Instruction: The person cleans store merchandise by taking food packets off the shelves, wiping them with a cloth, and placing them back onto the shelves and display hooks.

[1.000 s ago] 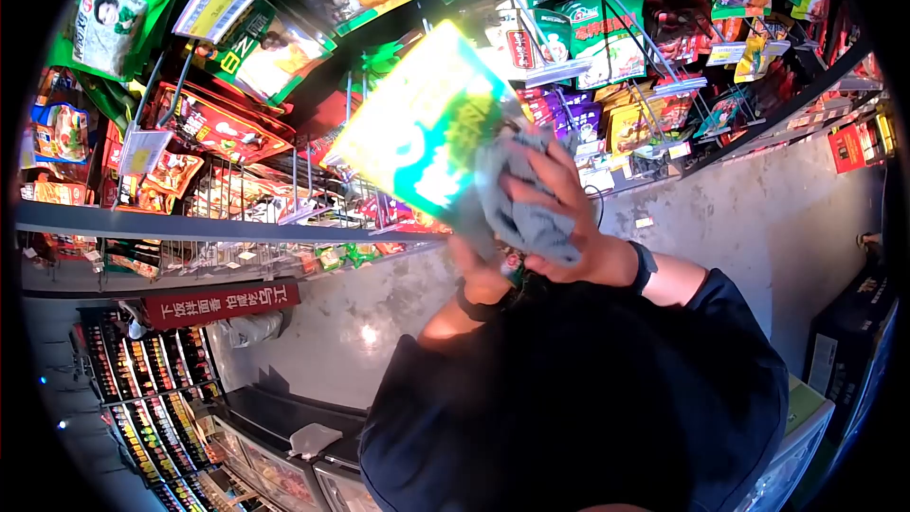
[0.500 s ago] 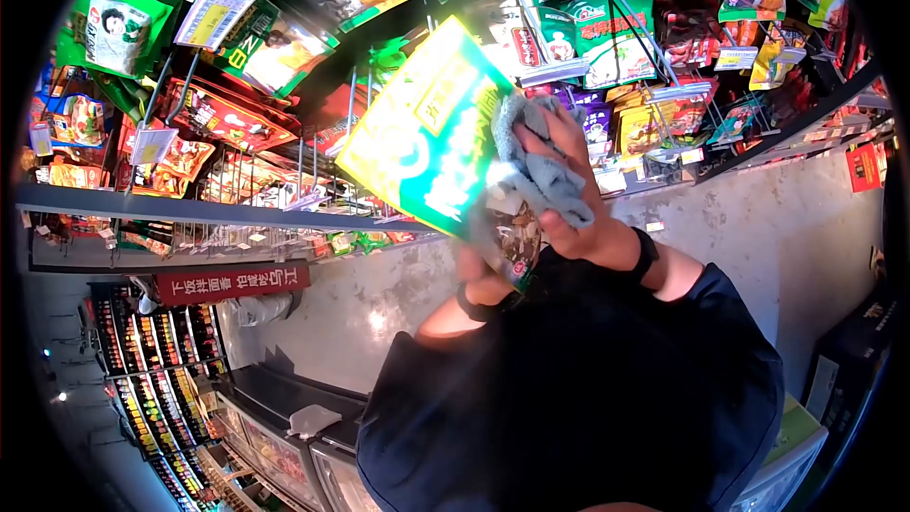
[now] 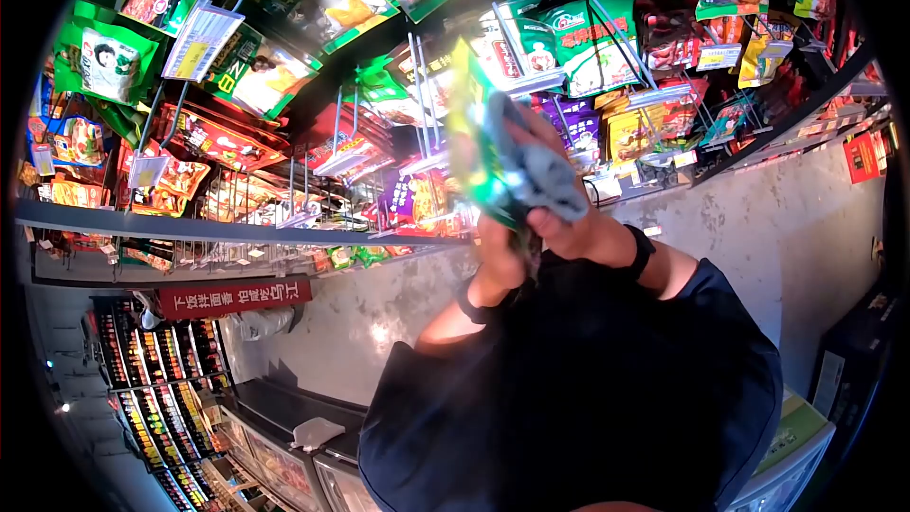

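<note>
A green and yellow packet (image 3: 481, 147) is held up in front of my chest, turned nearly edge-on and blurred. My left hand (image 3: 502, 251) grips its lower end, the fingers partly hidden behind it. A grey-blue cloth (image 3: 545, 171) is bunched in my right hand (image 3: 578, 218), pressed close against the packet's right side. Dark bands circle both wrists. Beyond my hands, hooks carry more packets, among them a green one (image 3: 592, 43) and a purple one (image 3: 572, 123).
A dark shelf edge (image 3: 237, 228) runs across the left, with a red sign (image 3: 232, 298) below it. Bottle shelves (image 3: 161, 370) and freezer cabinets (image 3: 275, 465) stand lower left. A red box (image 3: 863, 157) is at the far right.
The packet has turned from its broad face towards edge-on, uncovering hanging packets behind it. The cloth and my right hand have stayed beside it; my left hand has shifted slightly right.
</note>
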Available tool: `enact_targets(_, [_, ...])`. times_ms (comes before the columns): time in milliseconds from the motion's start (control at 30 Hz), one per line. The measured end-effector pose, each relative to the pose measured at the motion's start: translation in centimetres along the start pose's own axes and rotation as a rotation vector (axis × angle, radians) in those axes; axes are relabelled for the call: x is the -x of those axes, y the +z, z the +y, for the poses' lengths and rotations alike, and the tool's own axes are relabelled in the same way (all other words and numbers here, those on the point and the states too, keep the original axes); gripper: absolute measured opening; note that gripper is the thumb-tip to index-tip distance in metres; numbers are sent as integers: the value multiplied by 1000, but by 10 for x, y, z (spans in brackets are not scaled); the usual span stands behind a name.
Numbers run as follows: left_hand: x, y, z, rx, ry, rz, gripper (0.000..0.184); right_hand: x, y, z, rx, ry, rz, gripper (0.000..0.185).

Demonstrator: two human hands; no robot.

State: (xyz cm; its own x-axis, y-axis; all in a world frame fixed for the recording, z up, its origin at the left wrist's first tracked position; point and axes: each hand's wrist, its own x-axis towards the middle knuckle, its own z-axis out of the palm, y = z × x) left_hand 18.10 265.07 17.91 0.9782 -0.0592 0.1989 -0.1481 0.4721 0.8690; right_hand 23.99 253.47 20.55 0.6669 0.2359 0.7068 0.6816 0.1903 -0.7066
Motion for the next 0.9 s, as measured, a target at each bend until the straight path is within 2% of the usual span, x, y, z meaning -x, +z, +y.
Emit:
enact_targets(67, [-7,10,14,-386,148,-33,53,-2,-4,-2,-129,30,-21,83])
enact_targets(100, [-11,3,9,-444,196,-76,55,0,-7,-2,-176,41,-33,82])
enact_targets(233, [-22,-14,6,-637,298,-140,56,22,-13,-7,-414,304,-92,76])
enact_targets(300, [-34,-18,7,-851,504,-105,54,24,-21,-16,-438,444,-125,67])
enact_targets(367, [-38,-20,11,-947,547,-10,55,31,-24,-6,-422,420,-18,57])
enact_targets(400, [-39,-18,16,-935,488,65,57,34,-26,-1,-409,402,46,52])
enact_targets(433, [-40,-8,23,-628,323,107,63,34,-27,-2,-486,407,160,51])
enact_targets(467, [-40,3,29,-303,192,190,69,37,-31,5,-311,435,227,48])
enact_targets(500, [-42,9,40,-406,201,231,73,25,-40,-1,-74,350,212,47])
enact_targets(533, [-44,3,42,-337,70,187,68,18,-43,-10,-441,526,250,46])
enact_targets(600, [-42,-8,45,-175,-114,70,60,11,-47,-6,-657,548,268,44])
enact_targets(667, [-32,-15,46,10,-221,-79,53,13,-51,4,-552,534,239,42])
enact_targets(800, [-30,-12,44,161,-467,86,46,11,-47,6,-222,450,337,38])
enact_targets(867, [-31,-15,36,151,-381,103,43,14,-48,14,-123,434,431,33])
enact_targets(900, [-32,-20,29,146,-338,110,41,16,-53,18,146,270,435,29])
